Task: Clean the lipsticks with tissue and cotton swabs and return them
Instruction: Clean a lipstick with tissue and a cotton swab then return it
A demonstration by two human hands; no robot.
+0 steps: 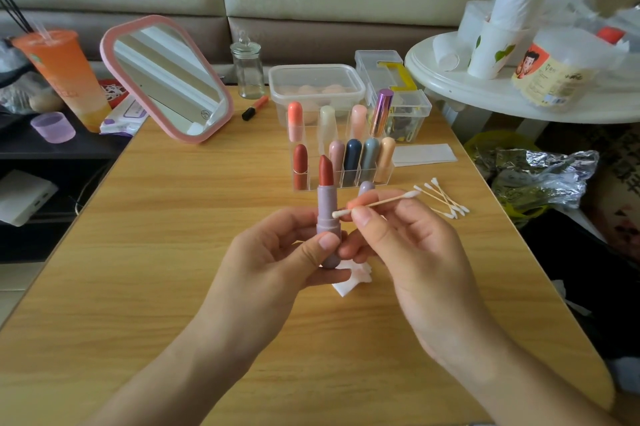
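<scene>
The open lipstick (pixel 326 207) is standing upright between the two hands, its red tip pointing to 12 o'clock. The left hand (pixel 277 252) is angling up from 7 o'clock, its thumb and fingers curling round the mauve tube's base. The right hand (pixel 408 245), angling up from 5 o'clock, is pinching a cotton swab (pixel 381 203), whose near tip is touching the tube's side. A tissue (pixel 346 288) is lying just beneath them.
</scene>
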